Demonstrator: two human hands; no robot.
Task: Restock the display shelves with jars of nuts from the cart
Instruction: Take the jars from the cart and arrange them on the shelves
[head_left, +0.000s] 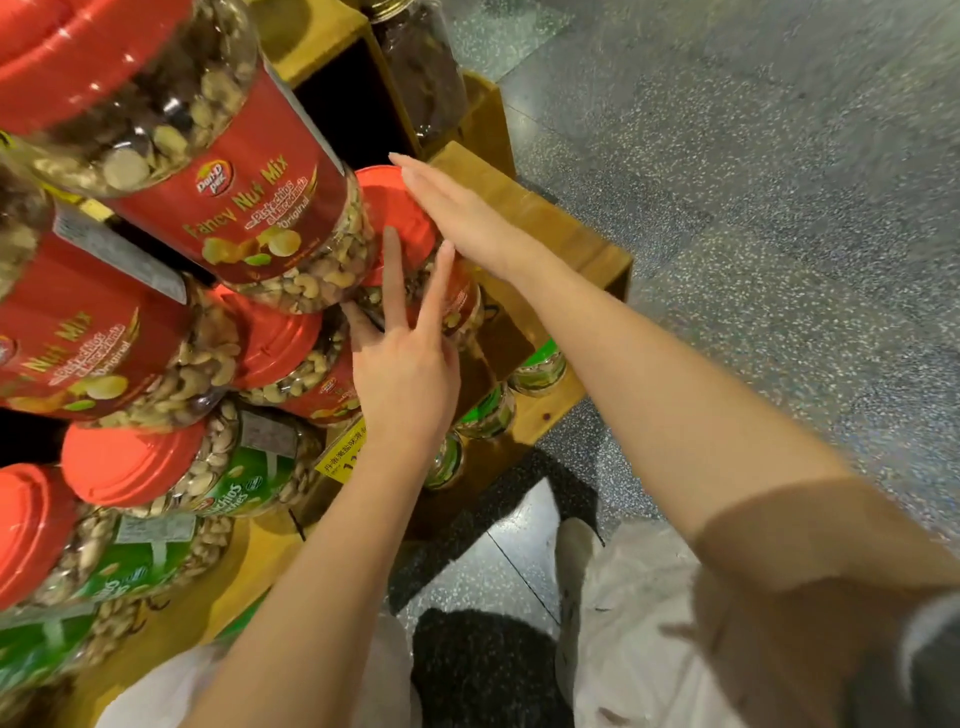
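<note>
A nut mix jar (400, 218) with a red lid and red label stands in the wooden display shelf (561, 228), at the right end of a row. My left hand (405, 353) touches its front with straight, spread fingers. My right hand (467, 218) lies flat against the lid's right side, fingers straight. More red-labelled Fancy Nut Mix jars (244, 197) fill the upper left. Green-labelled pistachio jars (223, 473) with red lids sit on the tier below.
Smaller green-lidded jars (537, 369) stand on a low shelf to the right. A dark jar (421, 67) sits in a wooden box at the top. A yellow price tag (343, 452) hangs on the shelf edge. Grey speckled floor (753, 208) spreads to the right.
</note>
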